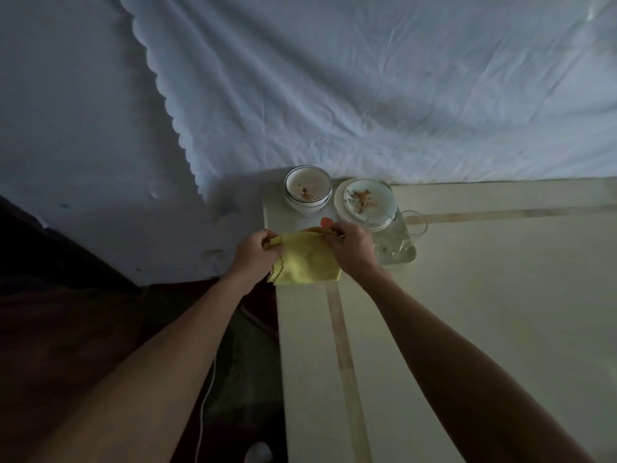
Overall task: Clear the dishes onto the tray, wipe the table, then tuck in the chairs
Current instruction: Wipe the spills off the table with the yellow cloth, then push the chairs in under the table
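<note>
**Spotter:** What do the fingers have?

**Operator:** I see my left hand (258,250) and right hand (350,247) each pinched shut on a top corner of the yellow cloth (309,262). It hangs between them, long axis running hand to hand, over the near end of the tray (409,259) at the table's corner.

**Spotter:** The dishes?

**Operator:** Just beyond my knuckles: stacked bowls (307,190), plates (365,200), a glass jug (397,235), all on the tray.

**Spotter:** Room to wipe?

**Operator:** The bare table (484,312) lies to my right and toward me, so I judge the right hand nearer. The table edge drops off just left of the cloth.
</note>
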`<state>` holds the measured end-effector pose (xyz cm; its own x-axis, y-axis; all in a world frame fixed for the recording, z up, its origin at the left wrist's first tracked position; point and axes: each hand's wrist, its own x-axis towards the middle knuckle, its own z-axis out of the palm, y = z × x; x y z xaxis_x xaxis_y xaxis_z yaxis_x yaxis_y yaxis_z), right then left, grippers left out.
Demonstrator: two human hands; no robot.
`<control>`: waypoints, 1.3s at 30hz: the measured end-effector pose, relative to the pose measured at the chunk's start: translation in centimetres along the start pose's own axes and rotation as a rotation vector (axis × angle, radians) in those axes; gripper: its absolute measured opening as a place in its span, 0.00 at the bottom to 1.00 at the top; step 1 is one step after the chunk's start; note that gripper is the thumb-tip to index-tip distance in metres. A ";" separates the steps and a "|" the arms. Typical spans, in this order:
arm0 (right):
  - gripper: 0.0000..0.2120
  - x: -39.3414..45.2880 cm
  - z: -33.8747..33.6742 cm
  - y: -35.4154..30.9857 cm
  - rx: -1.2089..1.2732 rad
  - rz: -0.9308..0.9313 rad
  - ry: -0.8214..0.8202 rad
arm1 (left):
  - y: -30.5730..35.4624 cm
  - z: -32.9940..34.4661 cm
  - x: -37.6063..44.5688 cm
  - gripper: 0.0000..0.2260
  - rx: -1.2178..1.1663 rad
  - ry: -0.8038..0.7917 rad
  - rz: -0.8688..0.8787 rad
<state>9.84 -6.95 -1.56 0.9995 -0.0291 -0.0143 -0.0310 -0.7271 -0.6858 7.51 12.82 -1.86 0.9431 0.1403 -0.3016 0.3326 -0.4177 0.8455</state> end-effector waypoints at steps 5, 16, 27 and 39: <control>0.21 5.2 2.4 1.2 -0.002 0.102 -0.036 | -1.5 2.3 6.1 0.21 0.081 0.026 0.025; 0.39 1.0 8.1 5.8 -0.589 -0.073 -0.600 | -6.5 6.4 5.8 0.28 1.123 -0.469 0.257; 0.22 -2.7 -0.2 4.8 0.041 0.008 -0.078 | 2.4 7.1 2.2 0.28 0.617 -0.377 0.283; 0.20 -17.0 -17.3 7.8 0.490 0.318 0.450 | 15.5 14.2 -13.3 0.22 0.255 -0.465 0.441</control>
<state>-7.55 -23.94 5.93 0.8388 -0.5430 -0.0389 -0.2055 -0.2497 -0.9463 0.07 -8.30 9.01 0.8695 -0.4676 -0.1592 -0.1474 -0.5533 0.8198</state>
